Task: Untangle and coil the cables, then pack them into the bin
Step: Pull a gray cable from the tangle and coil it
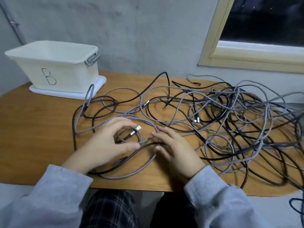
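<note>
Almost nothing is done yet: the cables (213, 116) are still spread in one big tangle on the wooden table (41, 129), the white bin (54, 66) looks empty, and loose strands are only touched by the half-curled left hand (105, 145) and flat right hand (177, 152).

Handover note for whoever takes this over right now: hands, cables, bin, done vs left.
Left hand: fingers curled in an arc over a USB plug near the table's front edge; a firm pinch cannot be confirmed.
Right hand: fingers straight, resting on cable strands beside it.
Cables: dark and grey ones in one loose tangle across the table, thickest at right; one dark loop hangs off the right edge.
Bin, marked B, stands on its lid at back left; no cable visible in it.
Done: nothing coiled. Left: untangle, coil, pack.
</note>
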{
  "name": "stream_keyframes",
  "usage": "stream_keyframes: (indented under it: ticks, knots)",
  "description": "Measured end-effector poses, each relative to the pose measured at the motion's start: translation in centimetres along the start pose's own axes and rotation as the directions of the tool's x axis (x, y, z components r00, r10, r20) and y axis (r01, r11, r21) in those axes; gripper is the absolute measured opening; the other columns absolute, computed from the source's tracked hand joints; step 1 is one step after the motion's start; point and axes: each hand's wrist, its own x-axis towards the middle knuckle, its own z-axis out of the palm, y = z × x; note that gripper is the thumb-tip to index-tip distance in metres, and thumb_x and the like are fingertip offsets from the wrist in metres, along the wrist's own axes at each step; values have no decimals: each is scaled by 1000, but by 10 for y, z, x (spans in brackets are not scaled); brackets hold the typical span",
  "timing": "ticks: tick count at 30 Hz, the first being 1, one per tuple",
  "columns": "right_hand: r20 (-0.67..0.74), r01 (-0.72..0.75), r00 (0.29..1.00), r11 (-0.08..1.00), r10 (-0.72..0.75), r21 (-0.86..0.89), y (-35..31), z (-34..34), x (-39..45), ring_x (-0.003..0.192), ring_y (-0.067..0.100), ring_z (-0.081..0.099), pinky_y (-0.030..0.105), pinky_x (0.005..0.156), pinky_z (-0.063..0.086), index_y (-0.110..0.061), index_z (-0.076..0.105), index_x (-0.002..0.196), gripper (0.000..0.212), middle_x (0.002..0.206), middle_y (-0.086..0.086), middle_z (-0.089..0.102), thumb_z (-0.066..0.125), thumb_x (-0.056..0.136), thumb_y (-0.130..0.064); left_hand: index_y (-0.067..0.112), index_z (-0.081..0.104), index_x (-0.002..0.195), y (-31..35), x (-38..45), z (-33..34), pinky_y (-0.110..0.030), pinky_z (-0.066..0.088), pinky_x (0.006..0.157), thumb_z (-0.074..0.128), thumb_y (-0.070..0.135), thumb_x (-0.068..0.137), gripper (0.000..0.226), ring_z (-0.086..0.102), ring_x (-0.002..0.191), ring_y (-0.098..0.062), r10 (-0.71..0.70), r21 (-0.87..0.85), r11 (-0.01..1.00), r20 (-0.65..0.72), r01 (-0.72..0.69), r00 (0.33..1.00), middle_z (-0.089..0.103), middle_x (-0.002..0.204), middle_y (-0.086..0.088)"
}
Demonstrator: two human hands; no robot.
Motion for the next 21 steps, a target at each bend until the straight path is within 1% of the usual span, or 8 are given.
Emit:
stream_keyframes:
  ticks: [2, 5, 8, 11, 12, 17, 19, 21]
  knots:
    - [-145, 37, 989, 999, -39, -14, 6, -8, -2, 136, 20, 35, 34, 111, 30, -23, 49, 137, 49, 144, 0, 42, 62, 90, -19, 57, 49, 108, 3, 7, 4, -17, 21, 105, 62, 86, 46, 70, 24, 126, 14, 0, 129, 991, 127, -16, 992, 31, 129, 40]
    - [-313, 0, 949, 994, -35, -111, 19, -28, -13, 136, 24, 37, 34, 109, 31, -17, 55, 130, 50, 137, 5, 50, 68, 83, -7, 55, 49, 103, 3, 12, 12, -29, 24, 110, 73, 63, 61, 49, 21, 126, 5, -42, 302, 953, 226, -29, 973, 30, 124, 37]
    - [-439, -95, 898, 974, -6, -208, 33, -56, -25, 135, 32, 38, 40, 107, 32, -13, 60, 123, 46, 134, 12, 53, 71, 79, -3, 50, 57, 88, 7, 17, 17, -28, 37, 101, 75, 34, 78, 26, 43, 109, 3, 47, 295, 951, 166, -95, 985, 51, 104, 29]
    - [-518, -250, 854, 912, 49, -325, 50, -85, -37, 135, 41, 34, 52, 106, 31, -11, 58, 125, 54, 136, 17, 50, 75, 74, -5, 41, 63, 82, 17, 24, 19, -14, 43, 71, 74, 13, 80, 31, 57, 86, -3, 108, 147, 983, 0, -107, 994, 60, 89, 18]
    - [-532, -311, 844, 875, 74, -371, 55, -95, -40, 137, 42, 31, 56, 107, 28, -12, 55, 129, 59, 139, 18, 47, 76, 74, -8, 41, 63, 83, 19, 26, 20, -16, 42, 71, 73, 11, 81, 31, 57, 85, -3, 126, 137, 983, -43, -119, 991, 60, 87, 17]
    - [-410, -513, 855, 631, 317, -581, 70, -140, -38, 146, 30, 7, 59, 112, -3, -25, 24, 148, 72, 155, 7, 26, 62, 88, -30, 42, 56, 107, 29, 35, 24, -31, 34, 100, 70, 25, 85, 31, 44, 117, -7, 125, 235, 965, -28, -115, 992, 50, 112, 25]
    - [-301, -512, 852, 557, 429, -654, 76, -148, -34, 145, 24, 14, 60, 110, -9, -29, 24, 147, 66, 150, 2, 34, 56, 90, -41, 40, 53, 119, 32, 36, 25, -36, 29, 108, 66, 35, 87, 35, 38, 127, -8, 56, 317, 947, 28, -62, 998, 45, 119, 24]
    - [-220, -491, 839, 518, 497, -701, 79, -150, -32, 136, 22, 34, 60, 111, -7, -30, 38, 140, 57, 138, 1, 49, 53, 90, -51, 41, 53, 121, 31, 38, 28, -39, 25, 112, 60, 43, 89, 33, 38, 128, -7, 5, 375, 926, 73, -33, 997, 45, 120, 24]
